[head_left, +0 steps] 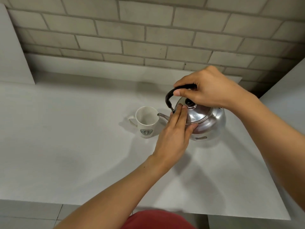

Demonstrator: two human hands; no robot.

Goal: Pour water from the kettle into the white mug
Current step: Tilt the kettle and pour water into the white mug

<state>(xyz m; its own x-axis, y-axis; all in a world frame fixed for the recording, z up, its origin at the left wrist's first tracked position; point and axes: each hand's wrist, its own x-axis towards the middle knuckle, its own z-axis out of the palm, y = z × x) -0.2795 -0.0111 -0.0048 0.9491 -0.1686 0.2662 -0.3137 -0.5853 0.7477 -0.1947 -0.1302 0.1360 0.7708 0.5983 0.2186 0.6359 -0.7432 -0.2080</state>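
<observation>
A shiny steel kettle (209, 121) with a black handle and a black lid knob is tilted to the left over the white counter (66, 146). Its spout tip reaches the rim of the white mug (146, 123), which stands upright with a green logo and its handle to the left. My right hand (208, 90) is closed around the kettle's black handle from above. My left hand (175, 134) lies flat against the lid and the kettle's front, fingers straight and together. No stream of water is visible at the spout.
A grey brick wall (148, 35) rises behind the counter. A white panel (14, 52) stands at the far left and another white surface (288, 90) at the right. The counter's front edge (115, 205) runs near my red clothing (158, 220).
</observation>
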